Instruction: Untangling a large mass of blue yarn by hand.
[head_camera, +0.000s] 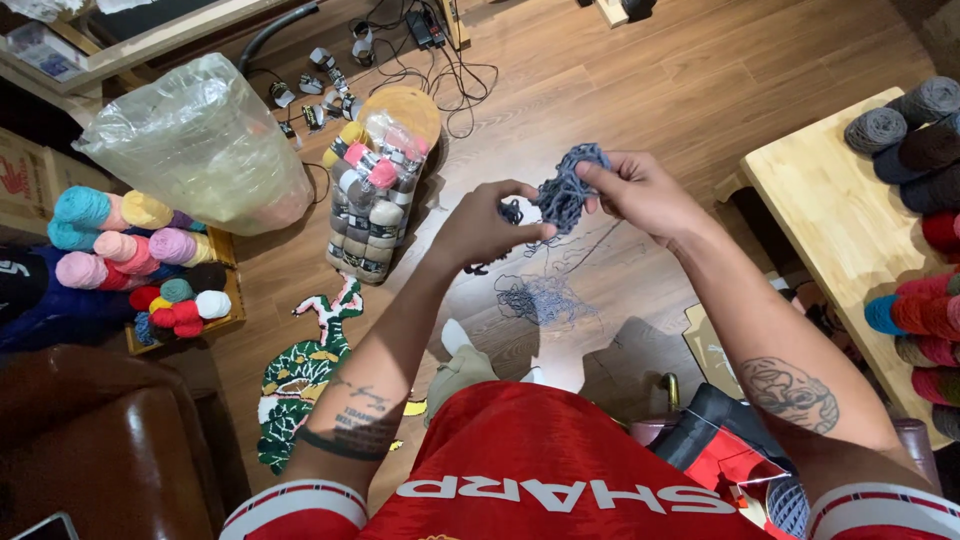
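A tangled clump of grey-blue yarn (567, 188) hangs between my two hands above the wooden floor. My right hand (640, 190) pinches its upper right side with fingers and thumb. My left hand (490, 225) grips the clump's lower left edge with closed fingertips. Thin strands trail down from it to a loose pile of the same yarn (540, 298) on the floor just beyond my feet.
A clear bag of yarn skeins (375, 195) and a big puffy plastic bag (205, 150) lie at left. Colourful yarn balls (130, 255) fill a tray. A tufted rug piece (300, 380) lies near a brown armchair (90, 440). A wooden table (835, 225) with yarn stands right. Cables (420, 60) lie beyond.
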